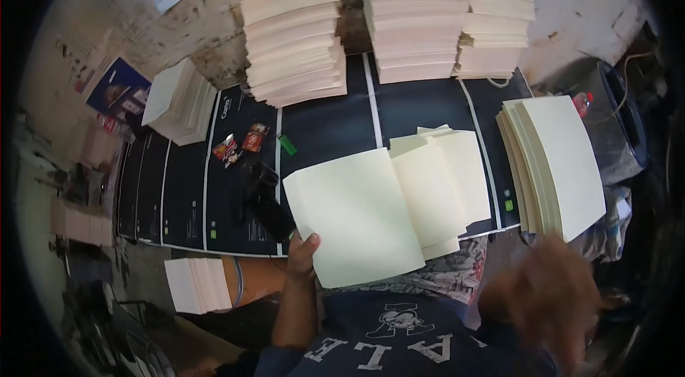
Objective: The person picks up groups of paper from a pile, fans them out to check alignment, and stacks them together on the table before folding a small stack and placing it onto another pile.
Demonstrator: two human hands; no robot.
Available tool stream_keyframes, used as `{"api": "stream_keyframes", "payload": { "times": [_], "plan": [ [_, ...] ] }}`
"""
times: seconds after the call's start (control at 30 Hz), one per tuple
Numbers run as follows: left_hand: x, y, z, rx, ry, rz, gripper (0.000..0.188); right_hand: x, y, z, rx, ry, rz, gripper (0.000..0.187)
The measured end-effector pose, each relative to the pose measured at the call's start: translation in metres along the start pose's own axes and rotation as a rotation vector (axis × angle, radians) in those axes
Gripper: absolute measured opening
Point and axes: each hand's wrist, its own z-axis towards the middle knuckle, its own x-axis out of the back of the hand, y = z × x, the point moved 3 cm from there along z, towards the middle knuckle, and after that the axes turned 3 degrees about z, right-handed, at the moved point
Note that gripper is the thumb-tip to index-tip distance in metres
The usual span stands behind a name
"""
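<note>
My left hand grips a large cream paper sheet at its lower left corner, thumb on top; it may be a folded sheet or a thin stack. Its right edge overlaps several loose cream sheets, fanned out on the dark table. My right hand is raised at the lower right, just in front of a thick stack of cream sheets on the table's right end. Motion smears its fingers, so whether it holds anything is not visible.
Tall paper stacks line the back of the dark table, with a smaller stack at left. Small red packets, a green lighter and a black object lie left of centre. Another paper pile sits below the front edge.
</note>
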Motion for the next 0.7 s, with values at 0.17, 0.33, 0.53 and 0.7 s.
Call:
{"api": "stream_keyframes", "payload": {
  "times": [0.17, 0.33, 0.53, 0.7],
  "plan": [
    [0.004, 0.015, -0.011, 0.037, 0.039, 0.095, 0.05, -0.032, 0.146, -0.037, -0.512, -0.155, -0.457, 0.039],
    [-0.002, 0.033, -0.018, 0.028, -0.021, 0.145, 0.05, -0.05, 0.168, -0.037, -0.75, -0.463, -0.622, 0.042],
    [0.017, 0.035, -0.024, 0.06, 0.108, 0.26, 0.053, -0.019, 0.176, -0.038, -0.824, -0.289, -0.605, 0.034],
    [0.016, 0.041, -0.026, 0.014, 0.099, 0.296, 0.055, 0.039, 0.192, -0.053, -0.804, -0.1, -0.595, 0.043]
  ]
}}
